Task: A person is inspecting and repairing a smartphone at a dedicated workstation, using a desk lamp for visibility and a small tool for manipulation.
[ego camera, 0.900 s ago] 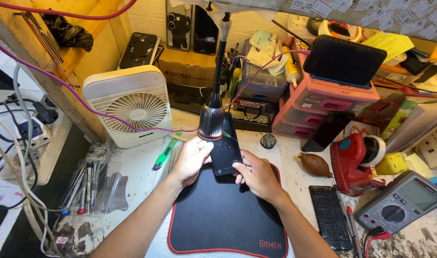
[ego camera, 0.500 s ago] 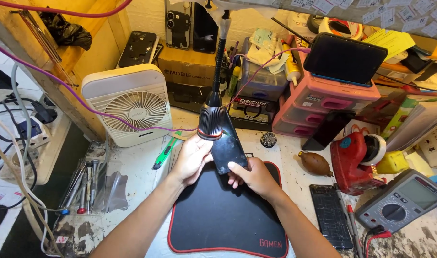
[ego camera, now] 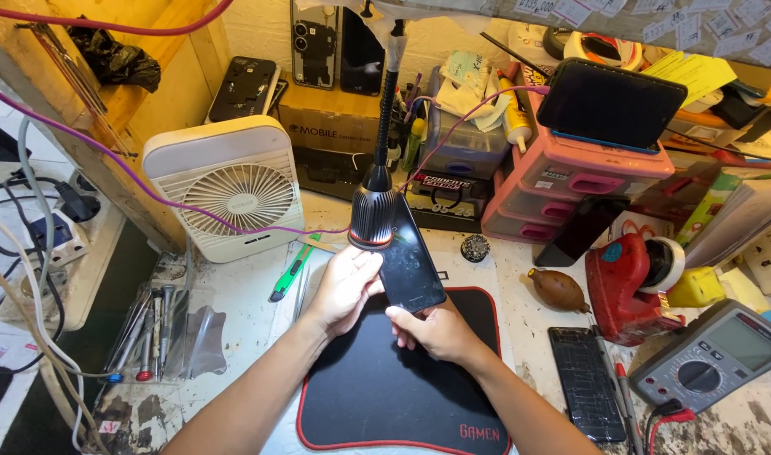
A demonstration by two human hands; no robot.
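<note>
Both my hands hold a black smartphone (ego camera: 411, 263) tilted up just under the head of a black gooseneck lamp (ego camera: 373, 215). My left hand (ego camera: 345, 286) grips its left edge, fingers curled against the lower left side. My right hand (ego camera: 432, 329) holds the phone's bottom end from beneath. The phone hovers over the far edge of a black mat with a red border (ego camera: 385, 388), its dark glossy face toward me.
A white desk fan (ego camera: 233, 190) stands at left, a green utility knife (ego camera: 291, 271) beside it and screwdrivers (ego camera: 149, 333) farther left. On the right are pink drawers (ego camera: 571, 181), a red tape dispenser (ego camera: 630, 282), a cracked phone (ego camera: 583, 383) and a multimeter (ego camera: 714, 354).
The phone has been tilted and turned under the lamp, its top swinging left. My right hand slid down from its right side to its bottom end.
</note>
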